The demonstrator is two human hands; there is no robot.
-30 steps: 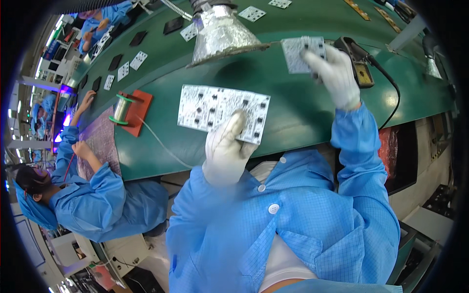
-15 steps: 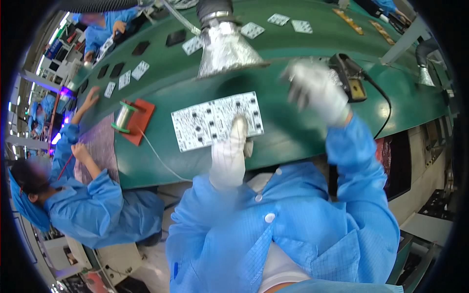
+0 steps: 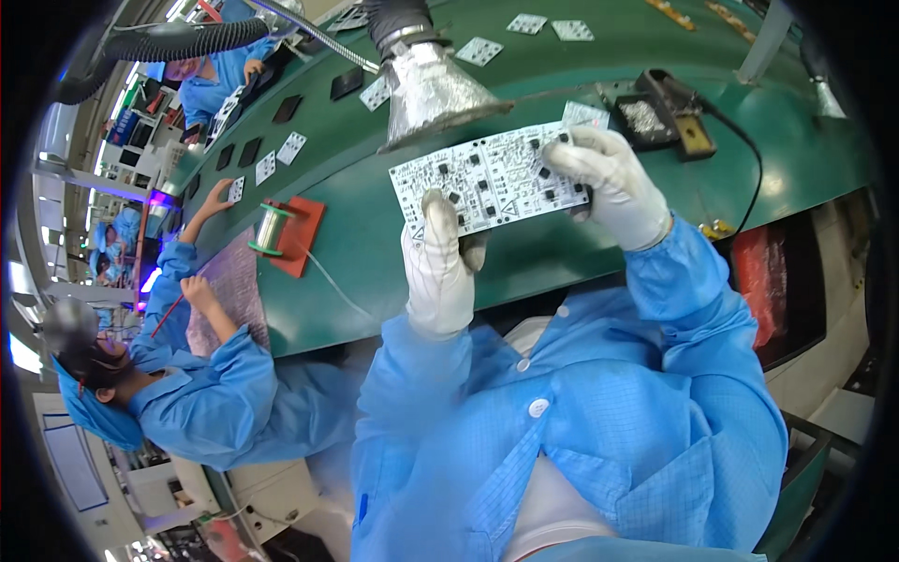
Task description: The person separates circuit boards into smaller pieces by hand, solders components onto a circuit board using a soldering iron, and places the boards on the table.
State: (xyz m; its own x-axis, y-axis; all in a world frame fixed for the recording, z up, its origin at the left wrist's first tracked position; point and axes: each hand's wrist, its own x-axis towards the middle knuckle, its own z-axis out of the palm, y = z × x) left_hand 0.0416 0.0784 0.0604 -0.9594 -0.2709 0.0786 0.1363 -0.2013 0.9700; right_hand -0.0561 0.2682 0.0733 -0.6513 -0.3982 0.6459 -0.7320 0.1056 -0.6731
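A white circuit board [image 3: 487, 187] with small black parts is held up over the green bench between my two gloved hands. My left hand [image 3: 438, 267] pinches its lower left part, thumb on top and fingers below. At the right end, my right hand [image 3: 613, 178] grips the board with its thumb on the face and fingers underneath. Just beyond the board hangs a foil-wrapped fume hood [image 3: 435, 94]. A soldering iron stand [image 3: 688, 126] with a black cable is close to my right hand.
Left of the board, a solder wire spool [image 3: 272, 229] sits on a red holder [image 3: 302, 239]. Several small white boards [image 3: 479, 51] and dark plates [image 3: 346, 84] lie along the far green strip. A co-worker in blue [image 3: 206, 393] sits at the left, reaching toward a board.
My right hand has come leftward and down to take hold of the board's right end. The board has moved right, now held by both hands. The view has shifted slightly.
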